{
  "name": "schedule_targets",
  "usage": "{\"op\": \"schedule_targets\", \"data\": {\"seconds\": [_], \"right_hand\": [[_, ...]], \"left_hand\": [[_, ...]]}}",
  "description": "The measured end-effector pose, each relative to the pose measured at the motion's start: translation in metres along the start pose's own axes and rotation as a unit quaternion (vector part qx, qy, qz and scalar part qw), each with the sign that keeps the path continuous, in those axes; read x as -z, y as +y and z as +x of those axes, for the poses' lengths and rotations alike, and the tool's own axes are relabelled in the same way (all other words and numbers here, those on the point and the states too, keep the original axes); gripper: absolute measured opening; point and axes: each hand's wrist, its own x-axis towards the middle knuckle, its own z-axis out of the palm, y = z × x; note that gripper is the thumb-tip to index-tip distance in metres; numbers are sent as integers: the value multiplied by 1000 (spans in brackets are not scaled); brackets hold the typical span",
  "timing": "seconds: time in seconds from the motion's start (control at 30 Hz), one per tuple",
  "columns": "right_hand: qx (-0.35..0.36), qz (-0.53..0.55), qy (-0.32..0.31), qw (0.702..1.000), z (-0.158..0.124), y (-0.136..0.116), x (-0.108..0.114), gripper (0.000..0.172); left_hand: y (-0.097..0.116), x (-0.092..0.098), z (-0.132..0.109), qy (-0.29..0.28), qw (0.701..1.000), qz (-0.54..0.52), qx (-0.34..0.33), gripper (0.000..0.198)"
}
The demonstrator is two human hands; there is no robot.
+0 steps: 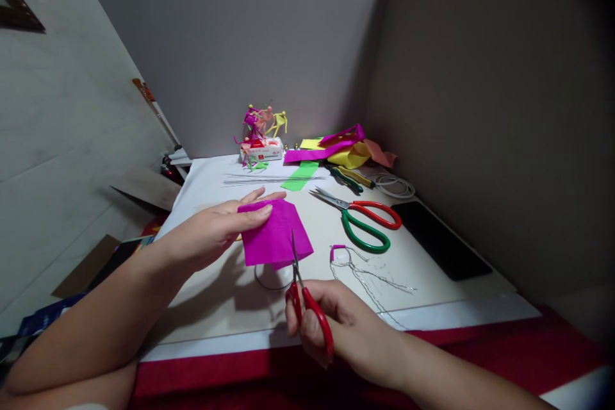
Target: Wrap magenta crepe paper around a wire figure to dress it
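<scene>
Left fingers (256, 216) pinch creased paper (276, 237), right fingers (312, 328) clamp scissors (310, 300) at its edge
Counter edge (211, 344) at six o'clock, twisted wire (356, 268) at four

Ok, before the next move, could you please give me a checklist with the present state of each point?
1. Thin magenta sheet gripped by the left hand: ok, thumb on its upper part.
2. Small red-handled metal scissors held in the right hand: ok.
3. Left thumb away from the blades: ok.
4. Both blades around the sheet: cannot tell; one shows in front.
5. Twisted silver wire figure clear of the right wrist: cannot tell, they overlap in view.
</scene>
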Motion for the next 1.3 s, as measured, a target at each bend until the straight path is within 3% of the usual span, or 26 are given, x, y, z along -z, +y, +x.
{"op": "schedule_targets", "data": {"seconds": [0.1,0.43,0.6,0.87,1.1,1.3], "right_hand": [[-5,4,-3,1000,0,-1,-1,34],[-30,21,24,999,-1,-1,-4,40],[-39,29,39,998,-1,1,-6,42],[-72,10,47,996,-5,1,-6,30],[-51,14,34,998,-5,-4,-9,16],[-57,26,18,998,-8,-3,-8,26]], "left_hand": [[0,1,-1,-5,999,19,34,45],[10,-4,0,-30,996,81,4,45],[10,-4,-1,-28,996,82,21,56],[9,-2,-1,-54,997,61,-1,53],[14,-3,-6,-95,993,67,22,44],[13,-2,-4,-105,993,44,14,40]]}}
